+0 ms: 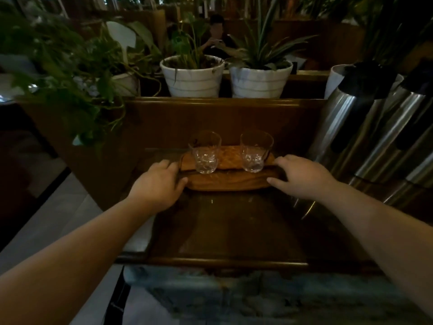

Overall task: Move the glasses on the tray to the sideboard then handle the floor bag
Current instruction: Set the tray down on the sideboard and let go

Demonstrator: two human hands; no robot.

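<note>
The left hand (159,181) and right hand (302,177) each gripped one end of the wooden tray (225,181), which rested on the desk (229,231). Between the hands stood two glasses (205,152), probably fragile and prone to sliding; level carriage by both ends was advisable. Steel flasks (365,137) crowded just beyond the right hand.

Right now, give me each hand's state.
Left hand: gripping the tray's left end.
Right hand: on its right end; grip unclear.
</note>
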